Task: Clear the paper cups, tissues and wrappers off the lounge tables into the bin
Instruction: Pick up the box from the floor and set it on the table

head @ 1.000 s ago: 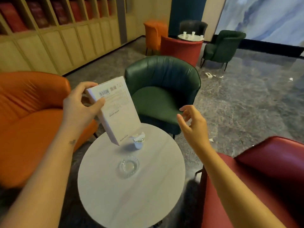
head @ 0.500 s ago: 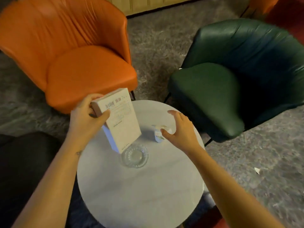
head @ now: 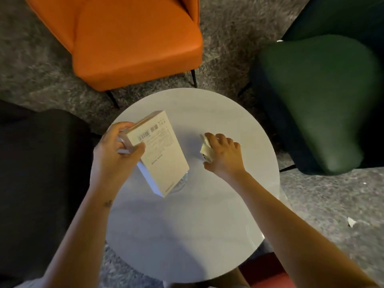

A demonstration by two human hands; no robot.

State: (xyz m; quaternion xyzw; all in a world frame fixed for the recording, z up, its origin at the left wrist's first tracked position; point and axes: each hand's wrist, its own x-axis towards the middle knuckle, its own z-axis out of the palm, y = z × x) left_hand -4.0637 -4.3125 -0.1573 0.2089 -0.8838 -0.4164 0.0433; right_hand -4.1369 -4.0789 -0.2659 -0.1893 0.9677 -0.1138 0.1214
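Note:
My left hand (head: pixel 116 150) grips one end of a white cardboard box (head: pixel 160 152) with a barcode and holds it tilted above the round white table (head: pixel 187 225). My right hand (head: pixel 223 155) is curled over a small paper cup stuffed with tissue (head: pixel 205 149) standing on the table, with fingers wrapped round it. The cup is mostly hidden under the hand. A glass ashtray (head: pixel 180 183) lies on the table, largely hidden behind the box.
An orange armchair (head: pixel 128 38) stands beyond the table, a dark green one (head: pixel 322 96) at the right, a black seat (head: pixel 41 173) at the left. A red seat (head: pixel 270 275) shows at the bottom. A paper scrap (head: pixel 351 221) lies on the grey floor.
The view has tipped downward onto the table. My right hand came down from the air and closed over the cup with tissue. The left hand kept hold of the box and lowered it.

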